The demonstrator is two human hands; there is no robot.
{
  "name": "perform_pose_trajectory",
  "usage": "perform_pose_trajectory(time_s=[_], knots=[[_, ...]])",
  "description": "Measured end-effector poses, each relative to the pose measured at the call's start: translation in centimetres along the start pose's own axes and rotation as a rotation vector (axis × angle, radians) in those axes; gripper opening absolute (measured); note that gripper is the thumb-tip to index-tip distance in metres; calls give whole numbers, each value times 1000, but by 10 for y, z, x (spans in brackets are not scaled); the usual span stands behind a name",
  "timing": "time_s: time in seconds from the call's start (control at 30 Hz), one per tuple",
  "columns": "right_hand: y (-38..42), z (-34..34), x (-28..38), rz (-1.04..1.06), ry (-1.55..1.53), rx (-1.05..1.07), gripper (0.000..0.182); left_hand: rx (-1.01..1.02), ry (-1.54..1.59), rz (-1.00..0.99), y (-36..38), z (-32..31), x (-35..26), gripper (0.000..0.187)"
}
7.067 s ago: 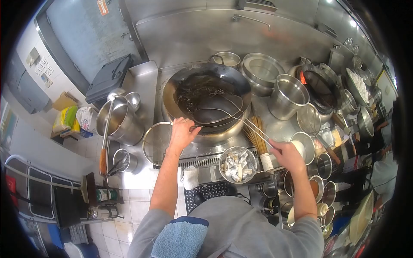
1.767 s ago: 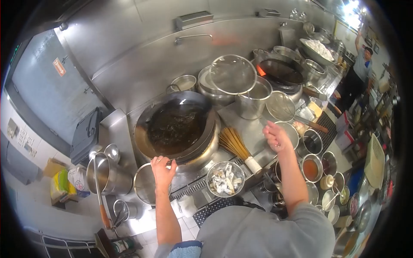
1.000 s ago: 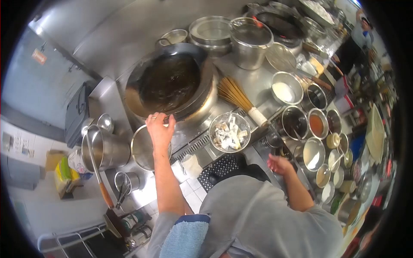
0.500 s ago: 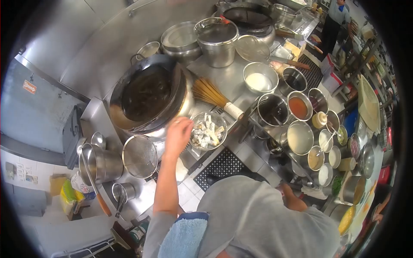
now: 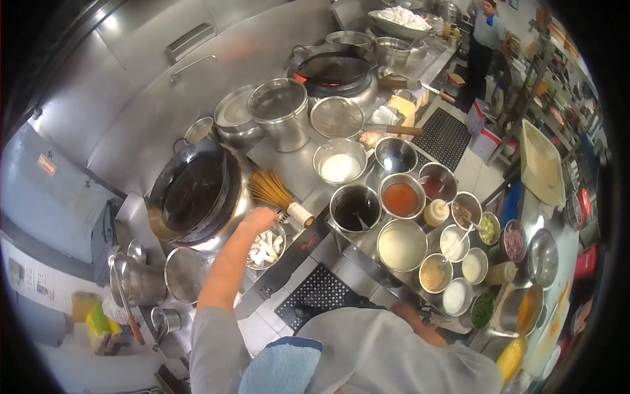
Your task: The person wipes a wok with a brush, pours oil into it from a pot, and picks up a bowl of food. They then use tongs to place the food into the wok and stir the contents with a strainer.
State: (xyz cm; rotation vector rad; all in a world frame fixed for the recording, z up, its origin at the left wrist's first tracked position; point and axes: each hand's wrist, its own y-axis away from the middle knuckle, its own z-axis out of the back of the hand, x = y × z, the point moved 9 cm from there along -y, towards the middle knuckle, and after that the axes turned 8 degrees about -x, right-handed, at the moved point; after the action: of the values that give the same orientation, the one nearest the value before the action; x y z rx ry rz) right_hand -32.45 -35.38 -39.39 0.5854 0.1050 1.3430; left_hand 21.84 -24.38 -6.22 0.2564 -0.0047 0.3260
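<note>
My left hand [image 5: 264, 218] reaches over the far rim of a metal bowl [image 5: 275, 263], its fingers curled together. What they grip, if anything, is hidden. Pale, whitish strips with some grey on them [image 5: 266, 247] fill the bowl. Just beyond the hand lies a bamboo wok brush [image 5: 274, 190] with a white-wrapped handle. To the left, a large dark wok [image 5: 197, 197] sits on a round metal burner. My right hand [image 5: 403, 314] is low at the right beside my body, dark and blurred, so its fingers do not show.
Pots of sauces and seasonings, including a red-orange sauce [image 5: 400, 199], crowd the counter at right. A strainer [image 5: 336, 118] lies behind them, and a stockpot [image 5: 278, 118] stands farther back. A perforated black mat [image 5: 315, 297] covers the floor. Another person [image 5: 484, 56] stands at the far right.
My left hand has shifted from the bowl's left side to over its far rim. The view has turned, so the wok and bowl appear lower and farther left.
</note>
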Motion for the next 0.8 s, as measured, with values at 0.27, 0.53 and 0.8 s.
perform_pose_trajectory(time_s=[0.27, 0.53, 0.8], knots=[[0, -32, -26, -574, -890, 119, 18, 56, 255, 349, 68, -2, 74, 32], [-75, 20, 15, -438, -989, 131, 16, -610, 555, 576, 181, -35, 93, 23], [-109, 50, 58, -233, -915, 188, 14, -1074, 1601, 944, 353, -75, -4, 9]])
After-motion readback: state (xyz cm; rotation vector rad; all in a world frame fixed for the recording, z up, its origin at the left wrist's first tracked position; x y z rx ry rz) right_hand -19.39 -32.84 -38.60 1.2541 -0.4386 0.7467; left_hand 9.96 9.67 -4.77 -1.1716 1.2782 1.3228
